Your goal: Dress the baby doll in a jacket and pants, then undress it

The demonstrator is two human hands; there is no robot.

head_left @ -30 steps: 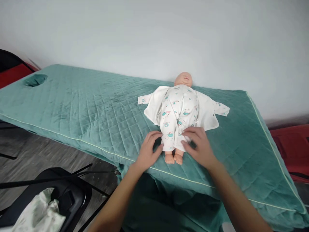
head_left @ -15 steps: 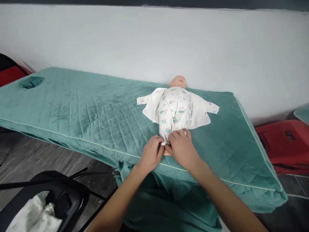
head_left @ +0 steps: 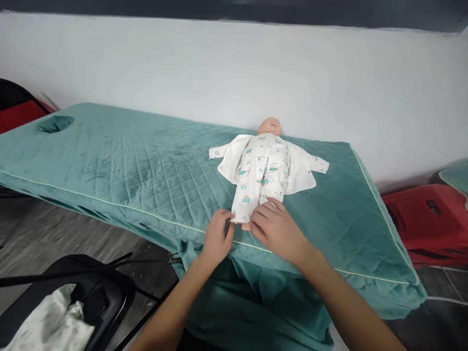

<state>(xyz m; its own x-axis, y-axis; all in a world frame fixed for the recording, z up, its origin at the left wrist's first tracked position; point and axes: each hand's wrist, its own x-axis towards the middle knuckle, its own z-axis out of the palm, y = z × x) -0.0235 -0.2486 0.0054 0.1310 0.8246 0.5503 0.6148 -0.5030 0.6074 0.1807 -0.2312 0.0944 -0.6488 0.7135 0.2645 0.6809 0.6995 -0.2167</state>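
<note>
A baby doll lies on its back, its head toward the wall. White printed baby pants cover its body and legs, pulled up to the chest. Beneath them a white jacket lies spread open, sleeves out to both sides. My left hand pinches the left corner of one pant leg's cuff. On that cuff's other corner, my right hand is closed, its fingers partly hiding the second leg. A bit of the doll's foot shows below the hem.
The green quilted bed has a face hole at its far left end. A black chair holds crumpled printed cloth at lower left. Red chairs stand beyond the right end, and a white wall runs behind.
The pant leg's cuff has been drawn out flat and wide between my hands, which have moved apart. Less of the foot shows now. The camera view has shifted slightly.
</note>
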